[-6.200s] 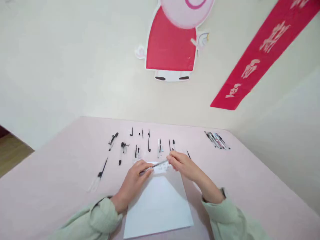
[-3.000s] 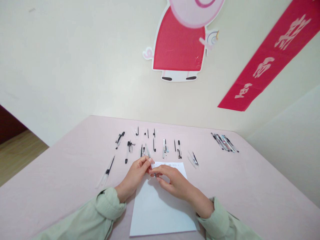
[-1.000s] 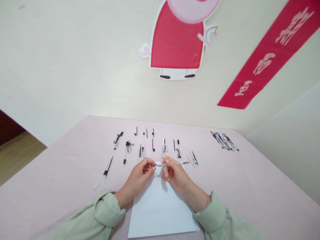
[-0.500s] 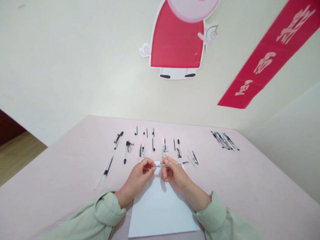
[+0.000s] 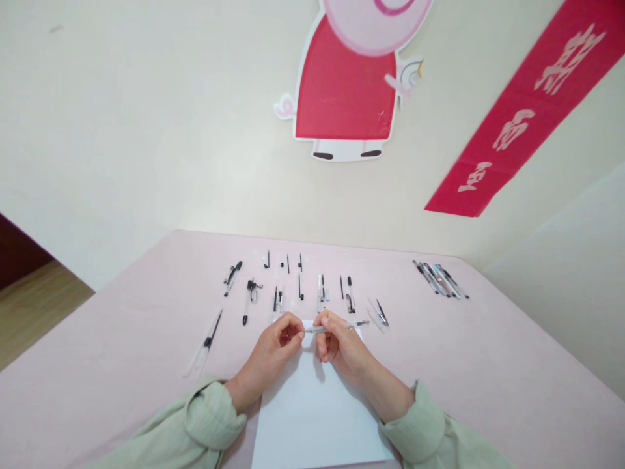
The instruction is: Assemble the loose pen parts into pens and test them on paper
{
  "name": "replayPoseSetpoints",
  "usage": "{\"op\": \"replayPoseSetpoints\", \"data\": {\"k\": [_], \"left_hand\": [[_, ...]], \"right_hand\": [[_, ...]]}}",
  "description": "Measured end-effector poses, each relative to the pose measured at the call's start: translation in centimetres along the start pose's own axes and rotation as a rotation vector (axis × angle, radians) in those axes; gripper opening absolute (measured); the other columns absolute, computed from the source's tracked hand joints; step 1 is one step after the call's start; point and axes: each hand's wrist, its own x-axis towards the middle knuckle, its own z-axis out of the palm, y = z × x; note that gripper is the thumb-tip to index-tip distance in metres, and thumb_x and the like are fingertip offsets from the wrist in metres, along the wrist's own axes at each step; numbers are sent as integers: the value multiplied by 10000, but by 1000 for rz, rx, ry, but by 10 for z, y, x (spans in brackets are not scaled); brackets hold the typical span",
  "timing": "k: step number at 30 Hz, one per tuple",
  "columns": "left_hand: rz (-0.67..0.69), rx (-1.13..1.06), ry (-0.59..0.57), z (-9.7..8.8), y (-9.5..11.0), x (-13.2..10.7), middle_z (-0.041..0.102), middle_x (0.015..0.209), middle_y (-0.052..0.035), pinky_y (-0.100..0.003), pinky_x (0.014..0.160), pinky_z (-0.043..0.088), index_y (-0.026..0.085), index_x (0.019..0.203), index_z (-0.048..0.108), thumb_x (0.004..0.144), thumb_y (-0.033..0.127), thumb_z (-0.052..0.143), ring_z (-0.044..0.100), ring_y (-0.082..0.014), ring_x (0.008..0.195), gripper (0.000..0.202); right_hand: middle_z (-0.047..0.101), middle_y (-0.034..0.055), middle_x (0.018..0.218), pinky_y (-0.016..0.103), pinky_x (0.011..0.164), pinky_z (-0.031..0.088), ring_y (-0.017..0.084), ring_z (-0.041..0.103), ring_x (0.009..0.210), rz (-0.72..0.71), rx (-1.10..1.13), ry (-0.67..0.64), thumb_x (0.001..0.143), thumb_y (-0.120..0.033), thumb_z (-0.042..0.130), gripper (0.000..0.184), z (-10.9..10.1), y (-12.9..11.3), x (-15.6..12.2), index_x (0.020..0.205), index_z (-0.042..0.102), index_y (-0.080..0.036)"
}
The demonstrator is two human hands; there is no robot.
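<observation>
Clear-barrelled pen [image 5: 315, 329] sits clamped in the right hand [image 5: 346, 344]'s fingers, seemingly for steadiness, its end pinched between fingertips of the left hand [image 5: 274, 345].

Perhaps a classroom (hard to tell): cartoon cutout [image 5: 346, 98] and red lettered banner [image 5: 502, 156] on the wall [image 5: 146, 130].

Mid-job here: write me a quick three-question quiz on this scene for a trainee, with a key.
1. True or false: the right hand holds the pale-barrelled pen.
2. What lies on the table beneath that pen? (a) a ruler (b) white paper (c) a plate
3. Fill in: the close-packed row of pens lies on the person's ____ side.

Key: 1. true; 2. b; 3. right
</observation>
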Motion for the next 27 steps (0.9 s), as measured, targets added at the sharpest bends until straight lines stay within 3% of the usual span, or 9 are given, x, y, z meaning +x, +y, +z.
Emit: {"op": "replayPoseSetpoints", "data": {"k": [16, 27], "left_hand": [[-39, -17, -17, 2, 2, 1, 452, 614, 57, -245, 568, 355, 200, 756, 514, 788, 319, 545, 426, -118, 555, 128], [-50, -17, -6, 3, -5, 1, 480, 652, 47, -237, 560, 359, 197, 792, 523, 784, 281, 549, 436, -115, 569, 89]], "right_hand": [[544, -57, 414, 192, 434, 395, 78, 437, 352, -15, 67, 25, 818, -432, 638, 275, -3, -1, 1, 783, 557, -171], [553, -53, 420, 184, 409, 369, 82, 432, 349, -15, 46, 23, 823, -422, 625, 261, -3, 1, 2, 785, 564, -171]]}}
